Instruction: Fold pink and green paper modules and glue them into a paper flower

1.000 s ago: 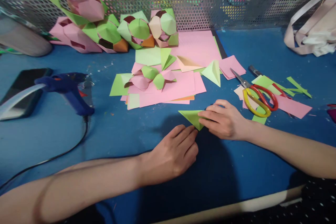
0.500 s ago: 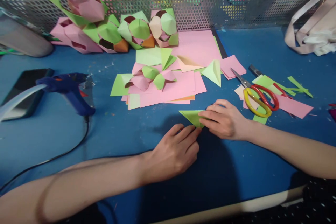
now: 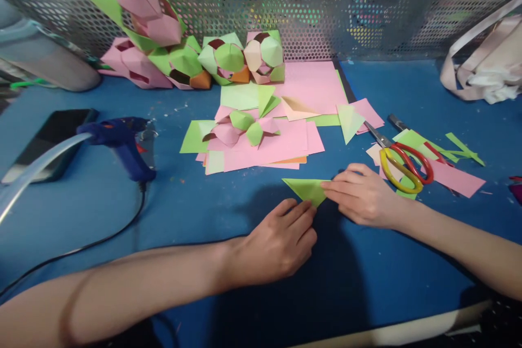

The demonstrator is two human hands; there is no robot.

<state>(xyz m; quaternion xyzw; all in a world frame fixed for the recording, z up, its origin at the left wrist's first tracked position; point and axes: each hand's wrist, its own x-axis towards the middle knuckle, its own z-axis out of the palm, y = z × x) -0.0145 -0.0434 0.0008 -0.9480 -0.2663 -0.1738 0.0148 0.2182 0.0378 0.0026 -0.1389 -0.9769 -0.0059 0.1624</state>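
A bright green sheet of paper folded into a triangle (image 3: 308, 190) lies on the blue table with its long edge facing away from me. My left hand (image 3: 281, 239) has its fingers closed at the near tip of the paper. At the right corner, my right hand (image 3: 362, 196) holds the paper, its fingertips pressed together on top. The thumbs are mostly hidden. Beyond it lie stacked pink sheets (image 3: 281, 138) with folded petal-like pieces (image 3: 255, 133) on them. A pale green folded triangle (image 3: 349, 121) lies behind my right hand.
Scissors (image 3: 402, 166) with red and yellow handles rest among paper scraps (image 3: 460, 176) at the right. A blue glue gun (image 3: 122, 144), its cord and a phone (image 3: 49, 144) are left. Paper balls (image 3: 228, 58) line the metal mesh (image 3: 310, 5). A bottle (image 3: 61, 57) leans at far left.
The view has shifted slightly. More of the green triangle shows between my hands, as my right hand has slid a little to the right. The pale green triangle has also shifted right.
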